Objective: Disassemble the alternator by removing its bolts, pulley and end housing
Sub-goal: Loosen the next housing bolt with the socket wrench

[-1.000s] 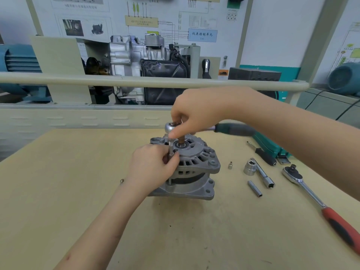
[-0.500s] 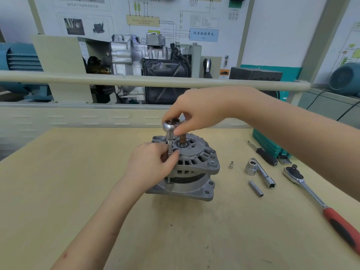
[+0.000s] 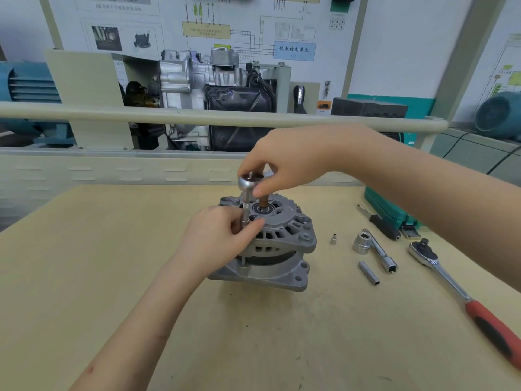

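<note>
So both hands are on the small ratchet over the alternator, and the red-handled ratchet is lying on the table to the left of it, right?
Not quite. The head view shows the red-handled ratchet lying on the table to the right of the alternator, not the left. The left hand and right hand are indeed on the small ratchet.

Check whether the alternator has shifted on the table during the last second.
No. The alternator sits at the same gap left of the small socket lying on the table, and faces the same way.
</note>
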Demonstrator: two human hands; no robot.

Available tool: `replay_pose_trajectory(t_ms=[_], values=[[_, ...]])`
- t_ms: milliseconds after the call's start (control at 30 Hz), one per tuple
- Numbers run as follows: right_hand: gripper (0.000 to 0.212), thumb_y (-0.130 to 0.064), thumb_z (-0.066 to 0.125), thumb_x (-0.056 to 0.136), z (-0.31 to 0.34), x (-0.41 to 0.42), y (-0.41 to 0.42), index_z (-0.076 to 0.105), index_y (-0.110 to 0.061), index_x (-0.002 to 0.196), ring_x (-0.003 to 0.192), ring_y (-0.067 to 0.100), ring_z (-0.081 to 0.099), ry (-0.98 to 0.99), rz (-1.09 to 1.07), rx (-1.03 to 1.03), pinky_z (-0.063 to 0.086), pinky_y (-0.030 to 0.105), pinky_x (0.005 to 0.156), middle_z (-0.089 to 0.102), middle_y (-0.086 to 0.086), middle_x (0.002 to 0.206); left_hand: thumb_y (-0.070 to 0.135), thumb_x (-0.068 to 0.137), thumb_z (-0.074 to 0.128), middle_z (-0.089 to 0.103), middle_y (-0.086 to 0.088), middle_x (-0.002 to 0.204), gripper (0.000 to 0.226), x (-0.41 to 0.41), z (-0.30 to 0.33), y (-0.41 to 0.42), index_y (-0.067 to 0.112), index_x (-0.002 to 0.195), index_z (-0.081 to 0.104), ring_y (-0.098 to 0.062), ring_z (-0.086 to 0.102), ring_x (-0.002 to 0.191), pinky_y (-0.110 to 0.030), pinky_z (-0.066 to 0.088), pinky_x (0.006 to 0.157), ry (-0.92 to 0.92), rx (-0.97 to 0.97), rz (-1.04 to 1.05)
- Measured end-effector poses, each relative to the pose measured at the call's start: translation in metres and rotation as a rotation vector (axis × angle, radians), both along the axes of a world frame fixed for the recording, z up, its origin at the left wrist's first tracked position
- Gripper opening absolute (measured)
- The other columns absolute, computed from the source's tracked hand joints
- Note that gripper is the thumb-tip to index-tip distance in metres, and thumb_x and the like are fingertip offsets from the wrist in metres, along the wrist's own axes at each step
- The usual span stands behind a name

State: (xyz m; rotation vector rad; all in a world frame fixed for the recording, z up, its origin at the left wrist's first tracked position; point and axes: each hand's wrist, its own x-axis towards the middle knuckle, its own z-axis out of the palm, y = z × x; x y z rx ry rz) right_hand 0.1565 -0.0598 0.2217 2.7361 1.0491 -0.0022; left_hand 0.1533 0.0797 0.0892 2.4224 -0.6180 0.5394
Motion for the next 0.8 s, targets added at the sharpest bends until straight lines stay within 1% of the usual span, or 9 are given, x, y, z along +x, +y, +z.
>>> replay_pose_trajectory(t_ms=[100, 200, 300, 333, 400, 500, 600, 700, 800], values=[[0.029, -0.029, 0.055, 0.09, 0.0005, -0.0001, 0.0002, 0.059, -0.022, 0.118, 0.071, 0.009, 0.062, 0.056, 0.02, 0.062, 0.045, 0.021, 0.068, 0.063, -0.008, 0.099, 0.041, 0.088, 0.052, 0.031, 0.005, 0.045, 0.048, 0.0002, -0.0004, 0.0017, 0.015, 0.052, 0.033, -0.011, 0.03, 0.044, -0.026, 0.019, 0.046, 0.002, -0.004, -0.011], [0.032, -0.038, 0.055, 0.088, 0.0004, 0.0007, 0.0003, 0.061, -0.018, 0.113, 0.078, 0.016, 0.06, -0.013, 0.017, 0.029, 0.047, 0.027, 0.071, 0.064, -0.004, 0.095, 0.035, 0.089, 0.053, 0.03, 0.004, 0.044, 0.048, -0.0004, -0.0002, 0.0007, 0.015, 0.051, 0.031, -0.012, 0.03, 0.044, -0.026, 0.018, 0.046, -0.002, -0.016, -0.002], [0.046, -0.052, 0.046, 0.087, -0.0045, 0.001, 0.0036, 0.06, -0.009, 0.079, 0.061, 0.017, 0.043, -0.135, -0.011, -0.047, 0.033, 0.024, 0.051, 0.047, -0.004, 0.061, 0.031, 0.088, 0.055, 0.028, 0.004, 0.041, 0.05, -0.0031, -0.0002, -0.0027, 0.017, 0.048, 0.028, -0.012, 0.03, 0.042, -0.028, 0.018, 0.045, -0.027, -0.029, 0.025], [0.05, -0.055, 0.044, 0.087, -0.0067, 0.0006, 0.0051, 0.051, -0.01, 0.066, 0.055, 0.017, 0.037, -0.15, -0.027, -0.047, 0.027, 0.025, 0.048, 0.04, -0.003, 0.055, 0.031, 0.087, 0.056, 0.027, 0.004, 0.041, 0.051, -0.0038, -0.0003, -0.0036, 0.017, 0.048, 0.027, -0.011, 0.029, 0.042, -0.028, 0.017, 0.045, -0.031, -0.032, 0.036], [0.053, -0.057, 0.042, 0.087, -0.0087, 0.0005, 0.0069, 0.04, -0.013, 0.058, 0.05, 0.016, 0.03, -0.161, -0.047, -0.025, 0.023, 0.025, 0.047, 0.034, -0.003, 0.051, 0.033, 0.086, 0.056, 0.026, 0.004, 0.04, 0.052, -0.004, -0.0008, -0.0045, 0.017, 0.047, 0.026, -0.011, 0.029, 0.042, -0.028, 0.017, 0.045, -0.032, -0.038, 0.046], [0.044, -0.048, 0.047, 0.089, -0.0057, 0.0007, 0.0043, 0.052, -0.01, 0.069, 0.052, 0.013, 0.037, -0.131, -0.005, -0.016, 0.03, 0.023, 0.05, 0.045, -0.002, 0.057, 0.041, 0.085, 0.057, 0.028, 0.004, 0.042, 0.052, -0.002, -0.0013, -0.0036, 0.016, 0.049, 0.027, -0.012, 0.029, 0.043, -0.029, 0.021, 0.046, -0.01, -0.038, 0.035], [0.025, -0.034, 0.051, 0.091, -0.0024, 0.0018, -0.0015, 0.063, -0.012, 0.097, 0.061, 0.0, 0.05, -0.002, 0.026, 0.035, 0.038, 0.014, 0.061, 0.064, 0.003, 0.084, 0.049, 0.083, 0.054, 0.03, 0.005, 0.043, 0.052, -0.0003, -0.0017, -0.0023, 0.017, 0.05, 0.03, -0.011, 0.03, 0.043, -0.027, 0.021, 0.045, -0.012, -0.021, 0.036], [0.027, -0.024, 0.054, 0.091, -0.0016, 0.001, -0.0024, 0.06, -0.013, 0.115, 0.063, -0.016, 0.045, 0.056, 0.063, 0.088, 0.032, 0.001, 0.063, 0.064, -0.001, 0.101, 0.046, 0.085, 0.053, 0.029, 0.006, 0.042, 0.052, -0.0001, -0.002, -0.0024, 0.017, 0.049, 0.029, -0.01, 0.029, 0.042, -0.026, 0.019, 0.045, -0.025, -0.01, 0.041], [0.03, -0.029, 0.055, 0.09, -0.0007, 0.0011, -0.0013, 0.059, -0.018, 0.118, 0.062, -0.009, 0.05, 0.034, 0.06, 0.075, 0.036, 0.005, 0.059, 0.063, -0.01, 0.097, 0.037, 0.087, 0.055, 0.026, 0.006, 0.041, 0.053, -0.001, -0.0016, -0.003, 0.017, 0.048, 0.026, -0.01, 0.027, 0.041, -0.027, 0.016, 0.045, -0.036, -0.018, 0.058]])
